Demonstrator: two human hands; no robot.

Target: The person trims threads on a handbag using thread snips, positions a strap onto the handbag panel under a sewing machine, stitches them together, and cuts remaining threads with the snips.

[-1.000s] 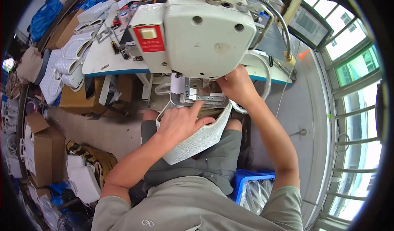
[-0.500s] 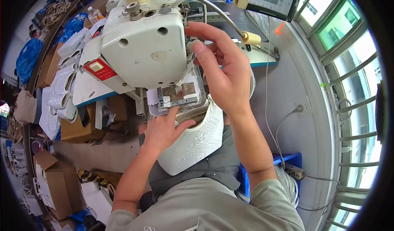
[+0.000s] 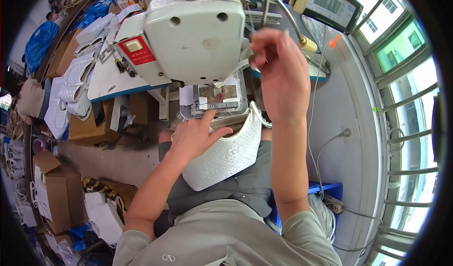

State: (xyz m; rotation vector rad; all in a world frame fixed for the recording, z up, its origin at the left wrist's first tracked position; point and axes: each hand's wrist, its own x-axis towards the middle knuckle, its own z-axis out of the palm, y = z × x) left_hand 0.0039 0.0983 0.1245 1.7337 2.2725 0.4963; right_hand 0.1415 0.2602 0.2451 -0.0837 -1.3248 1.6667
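A white embossed bag (image 3: 222,157) hangs below the sewing machine's work plate, over my lap, its opening upward. My left hand (image 3: 194,137) lies at the bag's upper edge, thumb spread and index finger stretched to the metal clamp frame (image 3: 216,106). Inside that frame is a brownish piece under the needle area. My right hand (image 3: 283,72) is raised beside the right side of the white sewing machine head (image 3: 196,44). Its fingers are curled together and slightly blurred; what they hold, if anything, I cannot make out.
A control screen (image 3: 330,4) stands at the upper right, near a flexible metal lamp arm. White bags (image 3: 78,93) are piled on the left, with cardboard boxes (image 3: 59,195) below. A blue crate (image 3: 325,190) with cables sits right of my legs, near the barred windows.
My right hand has drawn back from the machine head's side and turned, fingers curling. My left hand stays at the bag's edge. The view has shifted, so the machine appears farther right.
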